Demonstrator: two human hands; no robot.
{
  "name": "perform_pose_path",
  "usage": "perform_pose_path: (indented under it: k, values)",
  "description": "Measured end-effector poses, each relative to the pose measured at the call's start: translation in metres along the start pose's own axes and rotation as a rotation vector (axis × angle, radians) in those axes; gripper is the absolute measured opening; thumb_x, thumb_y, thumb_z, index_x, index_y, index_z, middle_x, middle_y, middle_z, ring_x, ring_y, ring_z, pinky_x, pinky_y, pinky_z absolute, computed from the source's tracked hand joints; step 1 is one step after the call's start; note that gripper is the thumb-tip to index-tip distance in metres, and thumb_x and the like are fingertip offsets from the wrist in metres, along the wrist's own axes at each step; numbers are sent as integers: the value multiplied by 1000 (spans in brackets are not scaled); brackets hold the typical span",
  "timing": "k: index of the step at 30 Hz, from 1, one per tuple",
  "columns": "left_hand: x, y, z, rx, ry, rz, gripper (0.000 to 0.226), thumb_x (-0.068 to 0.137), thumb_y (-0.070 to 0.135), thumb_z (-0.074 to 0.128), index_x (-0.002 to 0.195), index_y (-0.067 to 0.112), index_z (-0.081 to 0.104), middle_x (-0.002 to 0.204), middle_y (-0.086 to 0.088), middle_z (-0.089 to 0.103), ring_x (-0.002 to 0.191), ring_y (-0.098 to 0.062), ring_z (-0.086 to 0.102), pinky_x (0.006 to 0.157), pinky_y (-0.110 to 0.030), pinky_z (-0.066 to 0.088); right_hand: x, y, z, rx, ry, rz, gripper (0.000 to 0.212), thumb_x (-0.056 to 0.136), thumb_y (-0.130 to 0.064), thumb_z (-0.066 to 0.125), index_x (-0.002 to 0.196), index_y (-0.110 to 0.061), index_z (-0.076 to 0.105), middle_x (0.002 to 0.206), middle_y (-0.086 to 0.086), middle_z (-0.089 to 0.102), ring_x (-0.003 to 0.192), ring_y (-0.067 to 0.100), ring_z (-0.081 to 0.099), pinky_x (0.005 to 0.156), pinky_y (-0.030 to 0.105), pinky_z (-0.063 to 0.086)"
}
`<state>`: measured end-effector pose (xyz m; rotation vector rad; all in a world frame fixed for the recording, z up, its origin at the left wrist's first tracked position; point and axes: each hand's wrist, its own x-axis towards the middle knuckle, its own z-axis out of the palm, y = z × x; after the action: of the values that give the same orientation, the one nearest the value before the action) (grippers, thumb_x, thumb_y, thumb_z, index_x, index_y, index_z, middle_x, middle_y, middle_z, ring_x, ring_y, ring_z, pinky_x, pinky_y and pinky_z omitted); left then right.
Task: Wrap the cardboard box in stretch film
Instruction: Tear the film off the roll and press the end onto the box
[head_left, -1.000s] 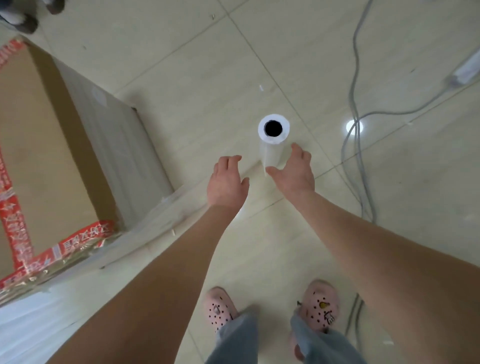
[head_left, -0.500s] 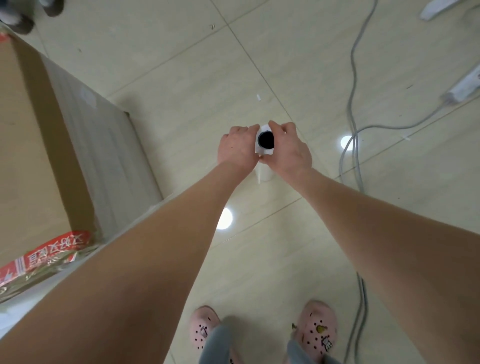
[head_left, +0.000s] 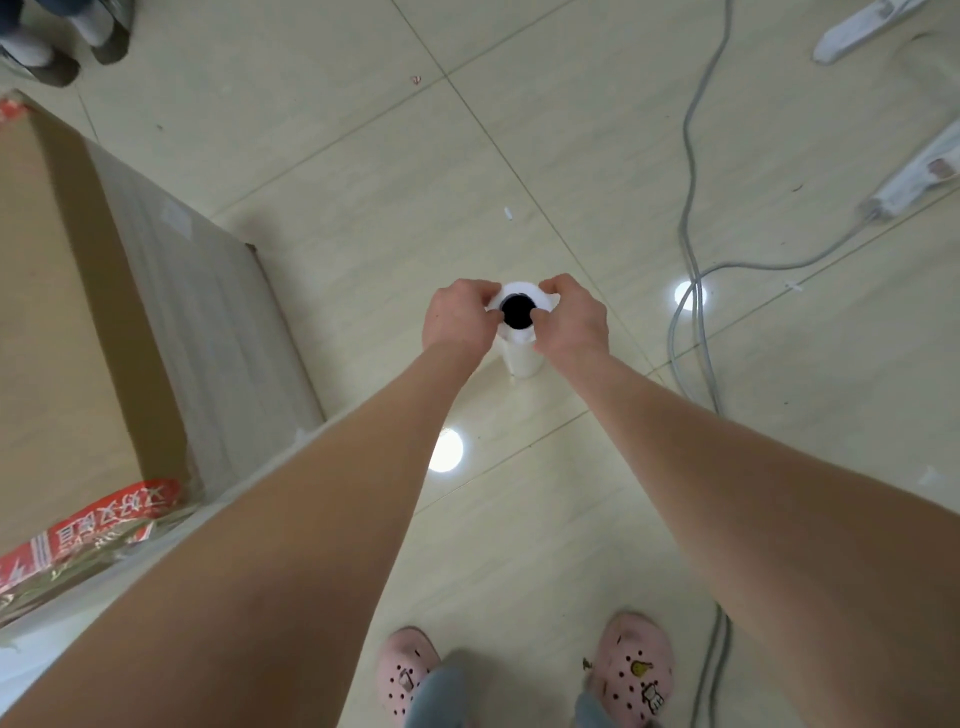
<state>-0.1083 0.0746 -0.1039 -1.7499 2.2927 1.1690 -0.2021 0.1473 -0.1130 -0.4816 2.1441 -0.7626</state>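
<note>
A white roll of stretch film (head_left: 521, 356) stands upright on the tiled floor, its dark core opening facing up. My left hand (head_left: 457, 319) grips the roll's top rim from the left and my right hand (head_left: 571, 322) grips it from the right, fingers curled over the edge. The large cardboard box (head_left: 62, 322) with red printed tape fills the left side; its near side wall (head_left: 208, 332) is covered in film. A strip of film seems to run from the box corner towards the roll, hidden behind my left arm.
Grey cables (head_left: 691, 208) trail across the floor on the right, leading to white power strips (head_left: 914, 176) at the upper right. Another person's shoes (head_left: 57, 41) are at the top left. My feet in pink clogs (head_left: 631, 670) stand at the bottom.
A second ago both hands were reaching down beside the roll without holding it. They have since closed on its top rim, and the view has shifted slightly.
</note>
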Motion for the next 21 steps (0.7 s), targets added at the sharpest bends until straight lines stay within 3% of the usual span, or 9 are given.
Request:
perform_pose_path:
  k: [2,4,6,10,15,18,21]
  values:
    - [1,-5,-2,-4,-19,-5,35,88,11,58,121,19,65,121,0,66,108,-18,62,96,-32,49,2,1,3,45,22,54,15,87,-14,54,102,-15,55,103,7,59,90,33,65,82,41,56]
    - [3,-9,-6,2,-42,-4,38,90,12,56,126,21,63,126,3,64,113,-17,60,97,-29,47,1,0,7,33,27,78,13,85,-17,56,97,-11,55,101,8,63,87,33,66,76,39,56]
    - [4,-10,-9,20,-60,10,39,90,13,56,129,22,60,129,2,62,117,-17,58,98,-28,46,-1,-1,11,-2,31,89,18,85,-17,54,99,-7,55,104,12,65,88,32,67,68,33,54]
    - [3,-9,-9,90,-109,70,45,89,10,59,132,21,56,132,1,60,120,-16,55,100,-24,43,-5,-3,13,-4,-17,117,33,86,-20,50,118,-9,51,111,10,60,90,35,67,82,41,55]
    - [3,-11,-7,97,-138,96,46,88,10,60,132,22,56,129,0,61,119,-15,56,99,-22,42,-5,0,12,-95,-21,93,11,85,-18,55,87,-7,56,95,13,67,80,33,69,74,40,58]
    - [1,-10,-6,113,-155,116,46,88,13,61,133,18,55,129,-1,61,118,-18,56,98,-25,44,-13,0,14,49,-39,189,20,87,-15,58,72,-10,45,93,12,64,72,33,70,70,38,58]
    - [-1,-8,-7,188,-102,80,42,87,12,58,128,18,58,122,-5,63,108,-23,60,86,-30,50,-24,-3,20,345,-116,377,13,88,-10,58,80,-6,48,89,12,63,57,27,68,65,33,59]
